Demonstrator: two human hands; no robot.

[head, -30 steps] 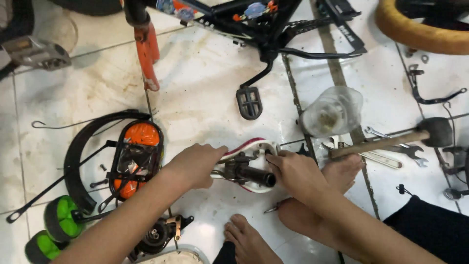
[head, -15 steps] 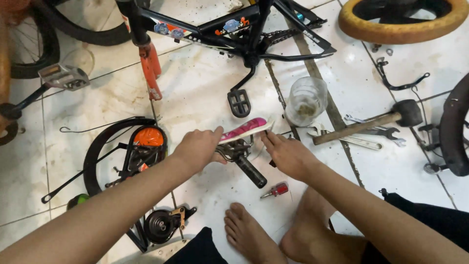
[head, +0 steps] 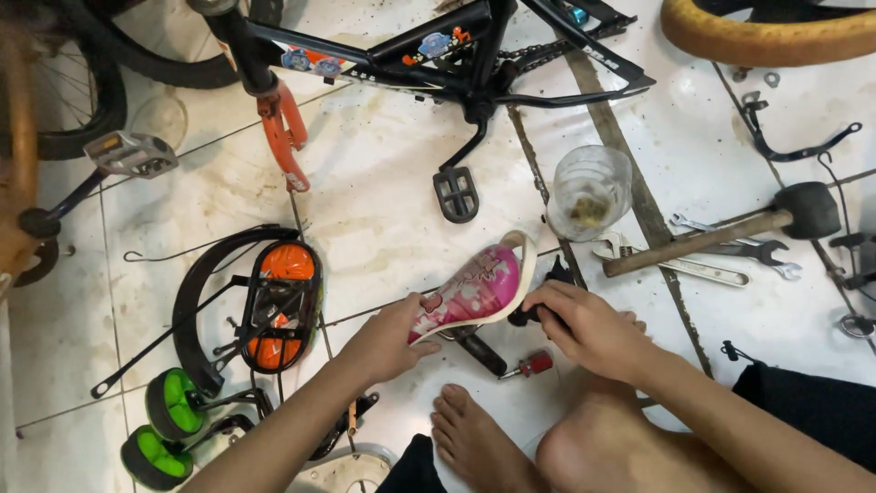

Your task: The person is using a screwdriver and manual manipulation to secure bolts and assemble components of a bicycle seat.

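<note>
Both hands are on the small pink-and-white printed bicycle saddle [head: 474,288], so that's my landmark. From the head cam, the left hand [head: 388,342] pinches the saddle's lower-left end with thumb and fingers, and the right hand [head: 589,324] is curled shut around the black clamp and post [head: 534,310] poking out under the upper-right end.

The saddle is tilted up off the white tiled floor [head: 383,210], with its long axis running lower-left to upper-right, so each hand has one end and neither is really nearer.

Just below the saddle is a little red-handled screwdriver [head: 529,365], then bare feet [head: 479,438]. Up-right sits a clear glass jar [head: 589,187], with a wooden-handled hammer [head: 721,233] and steel wrenches [head: 730,256] further right. Left is a black mudguard with orange reflector [head: 274,301]; above, a black pedal [head: 454,194] on the black kid's bike frame [head: 429,50]. Nothing's crowding the saddle.
</note>
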